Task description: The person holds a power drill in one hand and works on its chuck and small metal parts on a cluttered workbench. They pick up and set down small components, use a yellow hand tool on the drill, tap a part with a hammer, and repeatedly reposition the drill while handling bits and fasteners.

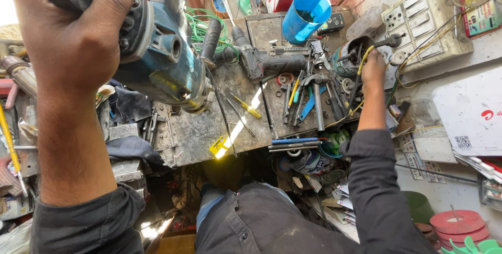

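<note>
— Where's the blue angle grinder [167,50]?

— Raised above the workbench [204,128], the left hand [78,34] wrapped tight round its body.

— The right hand [373,70]?

— At the bench's far right, fingers closed on a yellow wire [364,58] beside the switchboard [423,24].

— Between them?

— A dark drill [261,61], a hammer [316,94], a blue cylinder [306,14] behind.

Blue cup [306,14] (tipped), hammer [316,97], drill [261,61]

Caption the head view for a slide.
Left hand grips a blue angle grinder; right hand reaches a plug at the switchboard.
</note>
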